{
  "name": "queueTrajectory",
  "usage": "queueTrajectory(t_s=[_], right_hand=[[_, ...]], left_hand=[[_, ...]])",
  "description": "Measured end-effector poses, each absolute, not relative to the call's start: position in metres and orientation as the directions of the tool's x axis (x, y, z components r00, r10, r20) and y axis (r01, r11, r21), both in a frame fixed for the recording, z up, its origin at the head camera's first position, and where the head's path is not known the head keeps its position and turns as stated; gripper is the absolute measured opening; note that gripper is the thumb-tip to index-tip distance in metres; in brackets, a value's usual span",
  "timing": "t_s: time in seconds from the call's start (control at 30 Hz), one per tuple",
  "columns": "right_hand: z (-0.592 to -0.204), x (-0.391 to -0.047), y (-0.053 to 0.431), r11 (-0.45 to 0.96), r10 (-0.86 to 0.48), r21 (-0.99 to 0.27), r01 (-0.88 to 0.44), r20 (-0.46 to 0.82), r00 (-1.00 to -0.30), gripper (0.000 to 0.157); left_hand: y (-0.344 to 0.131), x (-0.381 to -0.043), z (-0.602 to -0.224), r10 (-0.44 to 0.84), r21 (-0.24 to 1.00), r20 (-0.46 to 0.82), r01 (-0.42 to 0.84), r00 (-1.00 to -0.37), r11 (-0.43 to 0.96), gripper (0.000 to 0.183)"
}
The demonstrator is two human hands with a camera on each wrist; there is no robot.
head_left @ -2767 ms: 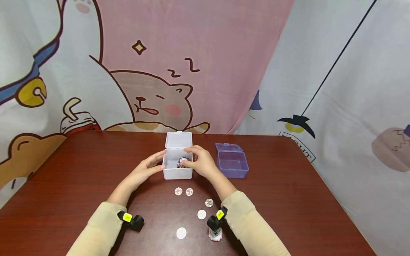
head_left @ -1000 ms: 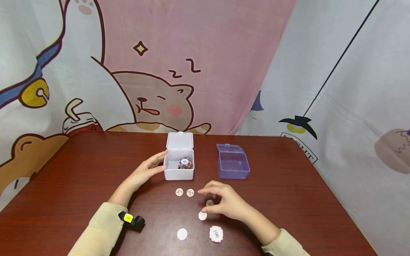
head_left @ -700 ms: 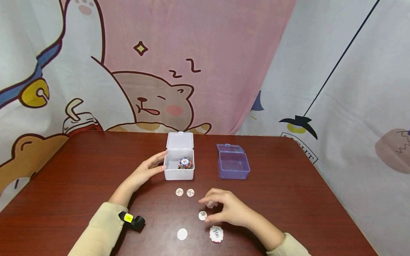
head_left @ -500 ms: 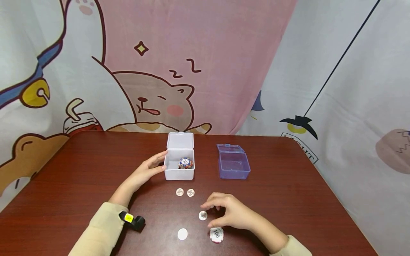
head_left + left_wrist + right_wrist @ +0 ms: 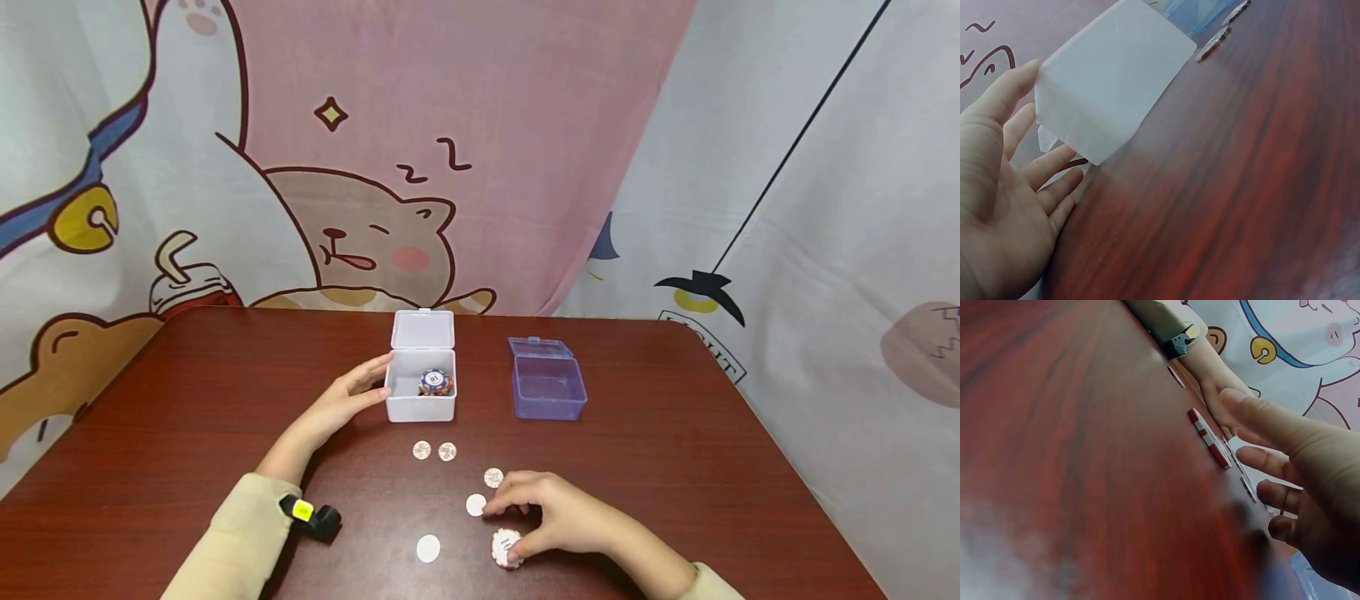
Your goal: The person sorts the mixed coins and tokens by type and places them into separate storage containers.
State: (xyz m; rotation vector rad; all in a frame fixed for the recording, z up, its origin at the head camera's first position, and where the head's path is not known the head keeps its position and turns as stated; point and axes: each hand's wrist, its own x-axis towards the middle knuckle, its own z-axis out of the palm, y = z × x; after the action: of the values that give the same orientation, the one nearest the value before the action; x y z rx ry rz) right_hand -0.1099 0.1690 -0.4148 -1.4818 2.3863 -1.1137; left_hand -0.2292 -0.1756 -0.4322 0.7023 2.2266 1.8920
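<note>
A red-and-white poker chip (image 5: pixel 506 548) lies flat on the table. My right hand (image 5: pixel 558 515) is over it, thumb overlapping its edge in the head view and fingers spread. The right wrist view shows a gap between that thumb and the chip (image 5: pixel 1209 439). Beside the fingertips lies a shiny coin (image 5: pixel 476 505). My left hand (image 5: pixel 341 404) rests with thumb and fingertips at the left side of the open white box (image 5: pixel 421 408), fingers extended. Inside the box sits a stack of poker chips (image 5: pixel 436 382), a blue one on top. The left wrist view shows the box's outer wall (image 5: pixel 1116 69).
An open purple translucent box (image 5: pixel 550 407) stands right of the white one. Two coins, one a left coin (image 5: pixel 422 450) and one a right coin (image 5: pixel 447 452), lie in front of the white box. Another coin (image 5: pixel 493 477) and a near coin (image 5: pixel 428 548) lie closer to me.
My right hand has left the chip stack in the white box and come back over the coins, then toward me to the red-and-white chip. My left hand has stayed at the box.
</note>
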Motion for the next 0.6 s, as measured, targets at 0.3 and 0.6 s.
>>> queueTrajectory(t_s=[0.3, 0.6], right_hand=[[-0.393, -0.095, 0.169, 0.214, -0.835, -0.624, -0.751, 0.283, -0.473, 0.048], [-0.427, -0.104, 0.178, 0.256, -0.833, -0.560, -0.788, 0.286, -0.474, 0.049]], left_hand=[[-0.176, -0.229, -0.433, 0.430, 0.961, 0.192, 0.258, -0.882, 0.100, 0.058], [-0.175, -0.229, -0.431, 0.427, 0.961, 0.180, 0.251, -0.886, 0.115, 0.058]])
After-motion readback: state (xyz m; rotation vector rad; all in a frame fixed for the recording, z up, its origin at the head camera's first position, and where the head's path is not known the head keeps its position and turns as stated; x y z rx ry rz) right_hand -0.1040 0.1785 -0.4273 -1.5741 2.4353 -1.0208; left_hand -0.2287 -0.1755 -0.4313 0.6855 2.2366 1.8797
